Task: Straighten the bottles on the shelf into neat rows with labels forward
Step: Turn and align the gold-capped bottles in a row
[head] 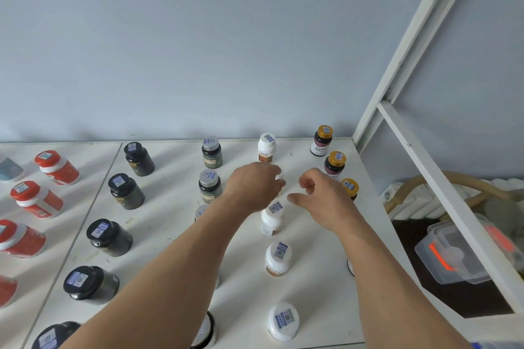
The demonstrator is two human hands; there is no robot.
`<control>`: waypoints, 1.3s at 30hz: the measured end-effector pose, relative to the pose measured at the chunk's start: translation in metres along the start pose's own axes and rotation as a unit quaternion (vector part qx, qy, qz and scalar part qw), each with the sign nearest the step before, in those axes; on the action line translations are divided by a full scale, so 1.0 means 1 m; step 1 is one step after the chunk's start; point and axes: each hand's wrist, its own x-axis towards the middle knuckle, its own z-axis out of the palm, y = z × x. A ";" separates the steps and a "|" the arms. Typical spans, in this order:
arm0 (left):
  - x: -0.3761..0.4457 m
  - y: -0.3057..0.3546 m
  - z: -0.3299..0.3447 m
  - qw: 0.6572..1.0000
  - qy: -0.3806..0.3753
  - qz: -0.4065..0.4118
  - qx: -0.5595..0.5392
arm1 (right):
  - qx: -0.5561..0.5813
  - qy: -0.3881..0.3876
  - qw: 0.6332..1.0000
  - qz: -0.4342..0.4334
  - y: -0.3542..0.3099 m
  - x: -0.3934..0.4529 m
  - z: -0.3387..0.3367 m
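Shelf: white painted board, matt, scuffed with small marks. Frame upright, right: white painted metal, smooth. Dark bottles, left centre: glossy dark plastic, black caps with paper stickers. White bottles, centre: semi-gloss white plastic. Red-cap jars, far left: glossy plastic. Gold caps, upper right: shiny, metallic-looking. Grey caps: satin finish. Clear box, lower right: transparent plastic, orange clip. Wall: matt pale-blue paint.
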 end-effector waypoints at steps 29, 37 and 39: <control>0.051 0.103 0.047 0.960 -0.186 -0.076 -0.197 | 0.100 -0.018 0.995 -0.011 0.100 0.046 -0.067; 0.056 0.099 0.043 0.954 -0.189 -0.062 -0.223 | 0.089 -0.017 0.996 -0.007 0.101 0.055 -0.071; 0.057 0.098 0.044 0.954 -0.191 -0.058 -0.223 | 0.086 -0.018 0.996 -0.005 0.101 0.055 -0.071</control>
